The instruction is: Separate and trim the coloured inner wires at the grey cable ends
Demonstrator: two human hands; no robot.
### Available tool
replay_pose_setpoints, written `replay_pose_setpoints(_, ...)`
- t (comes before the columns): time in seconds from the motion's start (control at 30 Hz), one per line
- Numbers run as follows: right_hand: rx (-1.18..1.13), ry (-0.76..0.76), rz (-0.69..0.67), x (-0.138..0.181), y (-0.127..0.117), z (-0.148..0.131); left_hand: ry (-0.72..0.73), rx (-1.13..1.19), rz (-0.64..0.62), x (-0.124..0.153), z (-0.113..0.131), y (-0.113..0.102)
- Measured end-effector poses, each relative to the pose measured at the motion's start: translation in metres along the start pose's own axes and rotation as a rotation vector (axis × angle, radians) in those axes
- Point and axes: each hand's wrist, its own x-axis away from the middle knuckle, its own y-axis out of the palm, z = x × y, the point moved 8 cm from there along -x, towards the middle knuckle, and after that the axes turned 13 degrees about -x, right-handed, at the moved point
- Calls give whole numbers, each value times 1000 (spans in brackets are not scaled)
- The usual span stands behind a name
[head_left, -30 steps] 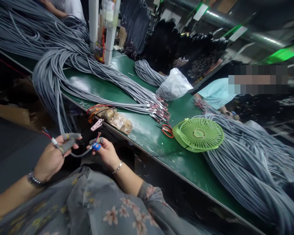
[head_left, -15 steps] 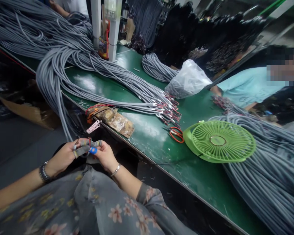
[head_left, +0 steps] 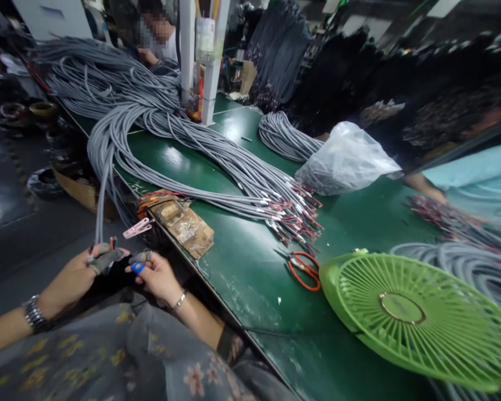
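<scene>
Head view: left hand [head_left: 73, 275] clasps the grey cable [head_left: 99, 225] in wrapped fingers, coloured wire ends [head_left: 113, 243] poking up above them. Right hand [head_left: 161, 278], blue tape on the thumb, is pinched up just beside it; can't tell if anything sits in that pinch. Cable end is just past the patterned shirt [head_left: 108, 351], off the table.

Step in hand reads as fingertip work on the wire ends. Next move calls for, I'd judge, a steady left grip, a fine right pinch, no tug on the cable.

Edges: near edge of green table [head_left: 246, 295] slants past the right hand. Pink clip [head_left: 137, 229] juts over it just above the hands, by the wrapped block [head_left: 183, 223]; possible snag going up. More room leftward, over the floor [head_left: 8, 195].

Beyond: tabletop runs from block to orange-handled scissors [head_left: 296, 264], which lie beside green fan [head_left: 401, 307]. Farther: cable bundle [head_left: 217, 147], plastic bag [head_left: 348, 159], co-worker's teal sleeve [head_left: 480, 178].
</scene>
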Motion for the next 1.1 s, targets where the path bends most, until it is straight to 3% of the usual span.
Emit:
replay_pose_setpoints(0.17,88,39,30,-2,-10,5,-1,-30,35,13,7,-11)
replay_pose_setpoints(0.33,112,21,19,-3,-7,11,79,102,-58,19,6,-4)
replay_pose_setpoints(0.67,120,-197,101,8,4,-12,71,418,-253,7,7,1)
replay_pose_setpoints(0.87,278,-307,169,15,24,-25,149,324,-446,3,9,12)
replay_pose_setpoints(0.97,351,-280,217,15,31,-31,196,238,-531,1,5,19)
replay_pose_setpoints(1.1,378,-220,278,14,34,-35,207,200,-544,-8,-7,25)
